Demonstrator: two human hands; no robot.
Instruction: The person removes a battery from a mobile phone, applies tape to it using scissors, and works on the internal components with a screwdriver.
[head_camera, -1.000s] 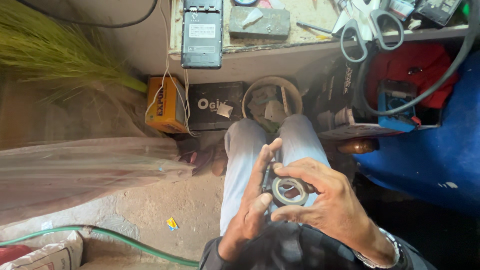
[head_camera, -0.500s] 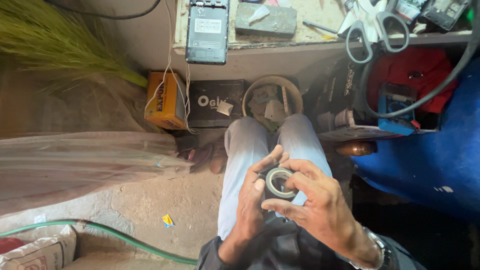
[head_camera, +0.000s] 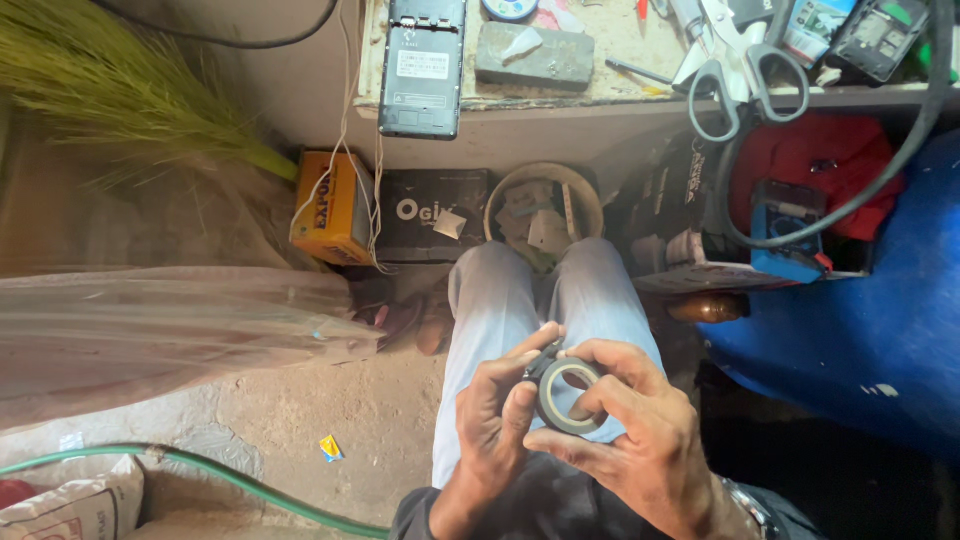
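Step in hand: the person seems to be picking at the roll's outer edge, likely hunting for the loose end.
Next move: calls for a fingernail catching the end while the roll is kept steady.
Right hand (head_camera: 640, 440): grasping the tape roll from its right side, fingers curled around the rim.
Left hand (head_camera: 500, 410): thumb and fingertips pinching the roll's upper left edge.
Tape roll (head_camera: 566, 396): dark, narrow band with a pale inner core, between both hands, above the lap.

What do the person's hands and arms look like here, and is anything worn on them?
Both hands, left hand and right hand, are bare, without gloves. A metal watch band circles the right wrist. No rings can be made out, and no sleeve covers either forearm in view.
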